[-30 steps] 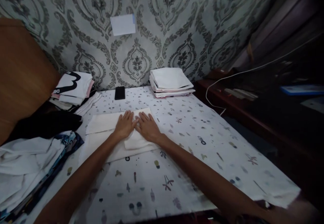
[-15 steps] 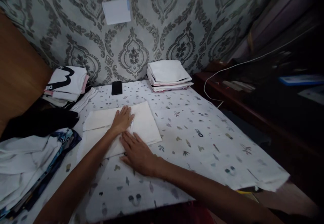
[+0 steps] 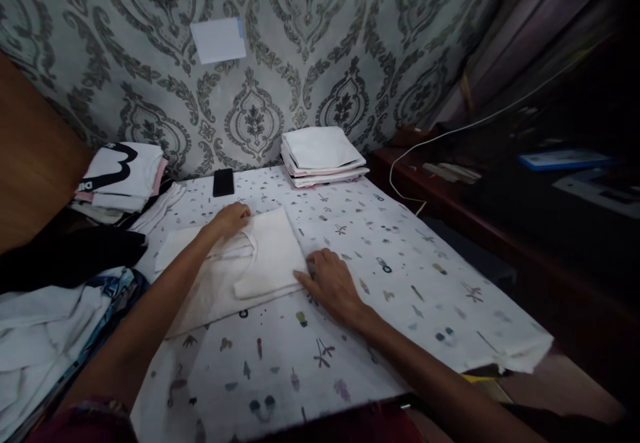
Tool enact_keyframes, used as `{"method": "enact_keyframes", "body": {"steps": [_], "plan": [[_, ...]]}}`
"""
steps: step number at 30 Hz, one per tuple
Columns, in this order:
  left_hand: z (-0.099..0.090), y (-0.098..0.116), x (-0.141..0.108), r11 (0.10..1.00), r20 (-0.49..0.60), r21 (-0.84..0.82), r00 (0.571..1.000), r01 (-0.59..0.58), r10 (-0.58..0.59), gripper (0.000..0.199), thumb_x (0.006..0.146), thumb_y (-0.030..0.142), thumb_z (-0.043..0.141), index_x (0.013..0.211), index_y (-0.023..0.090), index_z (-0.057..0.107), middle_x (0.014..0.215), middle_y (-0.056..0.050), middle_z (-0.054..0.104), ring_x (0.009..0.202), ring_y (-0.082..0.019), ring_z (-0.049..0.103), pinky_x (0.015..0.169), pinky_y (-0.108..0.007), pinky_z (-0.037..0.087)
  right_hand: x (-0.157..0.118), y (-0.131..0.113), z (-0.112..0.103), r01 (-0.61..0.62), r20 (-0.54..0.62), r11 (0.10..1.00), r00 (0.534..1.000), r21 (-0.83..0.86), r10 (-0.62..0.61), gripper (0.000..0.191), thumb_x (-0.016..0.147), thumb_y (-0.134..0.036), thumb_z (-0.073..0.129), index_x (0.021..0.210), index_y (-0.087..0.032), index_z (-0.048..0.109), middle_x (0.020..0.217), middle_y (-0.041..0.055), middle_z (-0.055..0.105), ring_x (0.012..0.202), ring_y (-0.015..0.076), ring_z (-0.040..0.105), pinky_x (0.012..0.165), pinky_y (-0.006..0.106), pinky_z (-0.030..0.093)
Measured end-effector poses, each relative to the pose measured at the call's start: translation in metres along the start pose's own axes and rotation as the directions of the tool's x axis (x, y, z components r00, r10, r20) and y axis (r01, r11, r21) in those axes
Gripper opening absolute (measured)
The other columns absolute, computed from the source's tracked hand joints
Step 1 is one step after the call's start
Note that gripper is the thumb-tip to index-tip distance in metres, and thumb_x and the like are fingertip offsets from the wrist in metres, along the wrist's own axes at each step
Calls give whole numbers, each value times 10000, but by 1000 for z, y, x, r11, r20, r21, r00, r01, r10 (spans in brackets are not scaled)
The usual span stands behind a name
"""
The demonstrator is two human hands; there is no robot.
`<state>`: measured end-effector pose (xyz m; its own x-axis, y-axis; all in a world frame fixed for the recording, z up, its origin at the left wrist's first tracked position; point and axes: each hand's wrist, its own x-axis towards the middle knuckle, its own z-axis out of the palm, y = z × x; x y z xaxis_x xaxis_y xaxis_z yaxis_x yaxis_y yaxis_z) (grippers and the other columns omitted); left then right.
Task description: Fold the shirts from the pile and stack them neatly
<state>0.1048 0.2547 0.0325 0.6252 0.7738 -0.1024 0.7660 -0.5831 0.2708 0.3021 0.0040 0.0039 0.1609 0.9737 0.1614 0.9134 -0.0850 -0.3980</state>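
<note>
A cream-white garment (image 3: 275, 243) lies partly folded on the patterned white cloth (image 3: 360, 309), its round neckline showing near the middle. My left hand (image 3: 231, 220) is at the garment's far edge, fingers curled down; what its fingertips hold, if anything, is hidden. Beside the garment's right edge rests my right hand (image 3: 331, 279), its thumb touching the edge and its fingers bent slightly apart on the cloth.
Behind stand a black phone (image 3: 223, 182) and a stack of folded white clothes (image 3: 323, 149). Folded shirts (image 3: 125, 169), black fabric (image 3: 80, 256) and a loose white garment (image 3: 55, 323) lie at the left. A white cable (image 3: 395, 169) hangs at the right.
My right hand has moved right, off the garment's middle to its right edge. My left hand has gone from flat to curled at the far edge. The neckline now shows.
</note>
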Motion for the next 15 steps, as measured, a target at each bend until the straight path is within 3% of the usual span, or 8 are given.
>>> {"method": "enact_keyframes", "body": {"steps": [4,7,11,15], "plan": [[-12,-1,12,998,148,-51,988,-29,36,214,628,192,616,833,187,676,787,-7,677,716,-169,584,629,-240,424,5,-12,-3,-12,54,998,999,62,8,279,839,-399,605,668,-226,468,774,54,583,765,229,552,695,361,457],[-23,2,13,996,213,-81,975,-40,57,81,596,192,619,676,187,629,648,22,610,655,-153,535,585,-236,377,8,-18,-4,-68,49,951,997,301,56,277,782,-331,576,618,-238,373,647,-9,513,622,164,486,561,280,370],[-36,18,17,993,184,-110,981,-46,66,75,597,208,636,668,184,634,633,27,578,656,-148,521,591,-240,357,13,-8,-11,-146,48,744,987,652,152,265,710,-338,568,588,-239,354,552,-62,405,532,117,390,495,239,298],[-38,47,33,989,99,-142,993,-44,58,179,599,228,676,773,188,691,730,8,638,735,-173,572,633,-248,384,14,16,-29,-160,-60,616,946,771,319,242,666,-363,629,618,-228,434,556,-65,420,534,109,375,479,228,291]]}}
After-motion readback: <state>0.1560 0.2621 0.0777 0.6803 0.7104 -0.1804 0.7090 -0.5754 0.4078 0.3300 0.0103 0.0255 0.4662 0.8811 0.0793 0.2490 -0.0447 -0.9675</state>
